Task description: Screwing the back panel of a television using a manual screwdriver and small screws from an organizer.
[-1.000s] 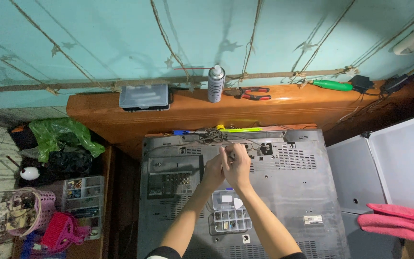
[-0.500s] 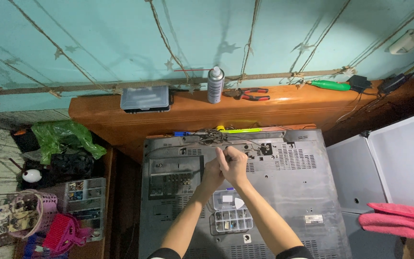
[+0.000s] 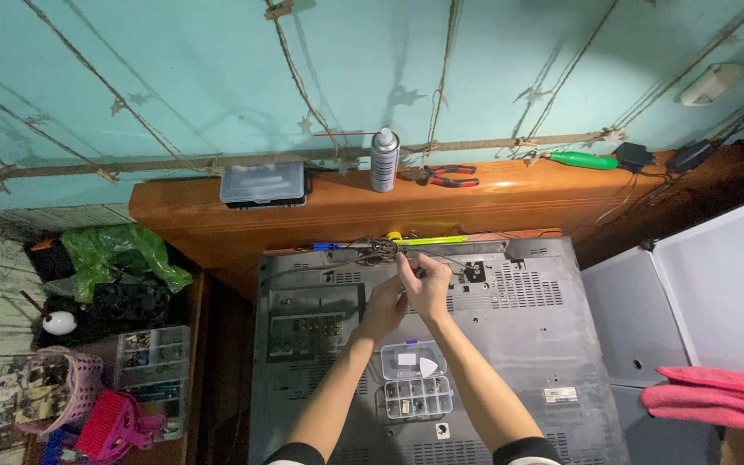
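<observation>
Looking down from my head camera, both my hands meet over the far edge of a large grey television back panel (image 3: pixel 510 344) lying flat on the bench. My left hand (image 3: pixel 383 306) and right hand (image 3: pixel 428 286) are both pinched around a tangle of thin dark wires (image 3: pixel 381 251) near the panel's top rim, fingers curled tight on the strands. The wires look light, limp and springy, easy to kink or tear, so I judge they are best held close to the knot with the fingertips, not tugged from the loose ends. A small clear parts box (image 3: pixel 411 383) sits on the panel between my forearms. Beyond, a spray can (image 3: pixel 384 159) and red-handled pliers (image 3: pixel 441 176) rest on an orange wooden shelf (image 3: pixel 303 215). Compared with half a second ago, my hands have barely shifted and keep the same close grip.
</observation>
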